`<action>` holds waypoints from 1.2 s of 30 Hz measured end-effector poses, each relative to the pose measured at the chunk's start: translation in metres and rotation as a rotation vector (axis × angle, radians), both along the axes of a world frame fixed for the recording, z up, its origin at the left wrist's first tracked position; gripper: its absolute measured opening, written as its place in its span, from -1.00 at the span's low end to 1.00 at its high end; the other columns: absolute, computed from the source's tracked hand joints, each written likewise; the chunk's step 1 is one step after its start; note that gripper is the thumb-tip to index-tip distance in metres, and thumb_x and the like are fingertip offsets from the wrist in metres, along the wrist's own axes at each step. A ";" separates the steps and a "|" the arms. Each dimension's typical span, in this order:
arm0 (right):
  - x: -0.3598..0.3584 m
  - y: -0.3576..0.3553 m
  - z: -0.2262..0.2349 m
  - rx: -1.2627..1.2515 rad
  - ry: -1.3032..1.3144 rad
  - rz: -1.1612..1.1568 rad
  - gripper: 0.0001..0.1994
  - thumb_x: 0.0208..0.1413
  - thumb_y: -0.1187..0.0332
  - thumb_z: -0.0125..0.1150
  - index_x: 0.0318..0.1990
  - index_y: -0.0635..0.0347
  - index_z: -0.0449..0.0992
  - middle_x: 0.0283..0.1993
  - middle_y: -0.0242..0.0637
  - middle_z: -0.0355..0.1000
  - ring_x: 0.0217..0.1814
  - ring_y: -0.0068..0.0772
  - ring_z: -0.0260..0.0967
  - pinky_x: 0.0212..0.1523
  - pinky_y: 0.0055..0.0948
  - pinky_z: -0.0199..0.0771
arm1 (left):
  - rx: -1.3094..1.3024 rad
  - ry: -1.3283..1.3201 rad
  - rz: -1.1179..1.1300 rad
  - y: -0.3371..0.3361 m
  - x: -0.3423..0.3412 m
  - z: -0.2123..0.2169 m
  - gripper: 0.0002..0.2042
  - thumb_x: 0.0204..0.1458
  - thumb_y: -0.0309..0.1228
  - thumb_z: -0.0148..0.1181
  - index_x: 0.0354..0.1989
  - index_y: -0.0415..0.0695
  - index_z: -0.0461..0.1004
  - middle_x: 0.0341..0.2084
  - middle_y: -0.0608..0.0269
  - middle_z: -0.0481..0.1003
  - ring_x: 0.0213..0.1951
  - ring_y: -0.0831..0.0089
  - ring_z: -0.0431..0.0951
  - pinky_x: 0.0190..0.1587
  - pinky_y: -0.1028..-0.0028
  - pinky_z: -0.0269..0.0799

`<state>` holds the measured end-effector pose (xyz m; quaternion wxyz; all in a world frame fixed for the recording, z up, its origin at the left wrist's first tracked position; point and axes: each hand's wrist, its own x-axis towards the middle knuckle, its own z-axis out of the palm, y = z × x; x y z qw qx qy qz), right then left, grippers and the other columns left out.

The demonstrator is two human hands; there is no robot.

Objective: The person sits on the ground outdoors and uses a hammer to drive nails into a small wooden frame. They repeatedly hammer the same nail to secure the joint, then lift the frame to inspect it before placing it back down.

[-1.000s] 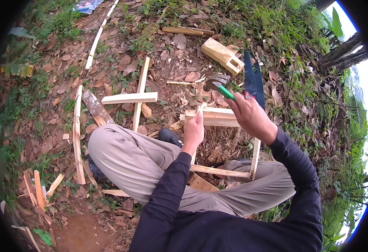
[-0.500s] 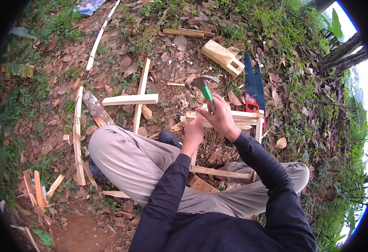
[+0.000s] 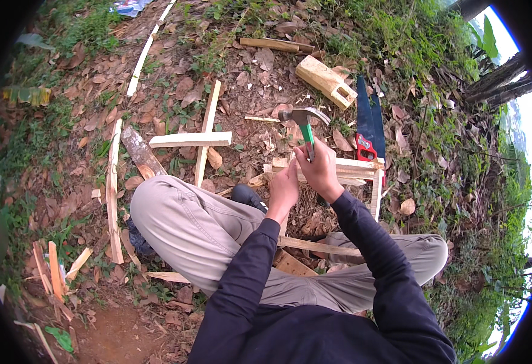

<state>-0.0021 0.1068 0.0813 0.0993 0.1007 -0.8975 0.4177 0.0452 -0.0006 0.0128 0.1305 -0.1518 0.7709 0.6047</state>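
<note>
My right hand (image 3: 319, 173) is closed round the handle of a claw hammer (image 3: 306, 124), which has a green neck and a steel head pointing away from me. Beside it my left hand (image 3: 283, 193) is closed, its fingertips pinched at the left corner of a wooden frame (image 3: 356, 164). What those fingertips hold is too small to make out. The frame is of pale strips, with a top rail, a right-hand leg and a lower crosspiece (image 3: 317, 246) between my legs. My hands cover its left corner.
Beyond the frame lies a red-handled handsaw (image 3: 369, 130), near a wooden block (image 3: 326, 82) with a cut slot. Two crossed strips (image 3: 190, 139) lie left of my hands. A long split strip (image 3: 113, 194) and several offcuts (image 3: 55, 270) lie farther left on leafy ground.
The hammer has shifted slightly right and its head has turned a little, with the right hand still round its handle. My left hand stays at the frame's corner.
</note>
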 end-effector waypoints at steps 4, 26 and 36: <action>-0.003 -0.004 0.006 0.002 -0.003 0.025 -0.75 0.08 0.47 0.38 -0.37 0.30 0.34 -0.49 -0.06 0.38 -0.47 0.05 0.39 -0.42 -0.14 0.35 | 0.030 -0.015 0.056 -0.006 -0.003 -0.001 -0.50 0.37 -0.06 -0.08 -0.27 -0.33 0.54 -0.41 -0.22 0.53 -0.22 -0.19 0.55 -0.11 0.02 0.40; 0.017 0.071 0.073 0.318 -0.084 0.358 -0.77 0.36 0.31 0.13 -0.25 0.29 0.30 -0.45 0.07 0.37 -0.43 0.19 0.41 -0.41 0.03 0.29 | -0.321 0.720 0.168 -0.009 -0.018 0.027 -0.93 0.07 -0.53 0.33 -0.30 -0.25 0.61 -0.36 0.12 0.51 -0.30 0.19 0.56 -0.30 0.28 0.49; 0.016 0.065 0.087 0.560 -0.122 0.350 -0.79 0.38 0.33 0.11 -0.22 0.27 0.27 -0.60 0.00 0.34 -0.60 0.17 0.37 -0.59 0.00 0.28 | -0.288 0.691 0.172 -0.008 -0.020 0.023 -0.92 0.08 -0.54 0.34 -0.27 -0.26 0.62 -0.34 0.13 0.51 -0.37 0.26 0.57 -0.38 0.37 0.51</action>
